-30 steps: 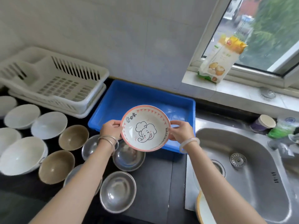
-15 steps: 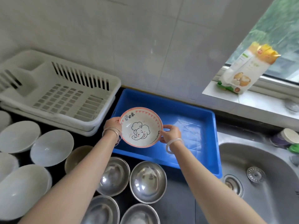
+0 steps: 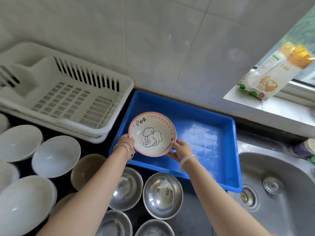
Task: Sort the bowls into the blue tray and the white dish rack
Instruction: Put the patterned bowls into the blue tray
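Both left hand [image 3: 125, 140] and right hand [image 3: 181, 150] grip the elephant bowl [image 3: 151, 133].
Released early, it could chip on the blue tray [image 3: 204, 114] beneath them.

Pale grey glossy wall tiles [image 3: 153, 48] rise behind a dark stone surface [image 3: 192, 222]; at right, a stainless steel sink basin [image 3: 289, 201] sits below a daylit window [image 3: 306, 16] with a pale tiled windowsill [image 3: 281, 111]

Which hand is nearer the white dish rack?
Left. The left hand holds the elephant bowl beside the dish rack; the right hand holds its opposite rim, over the blue tray.
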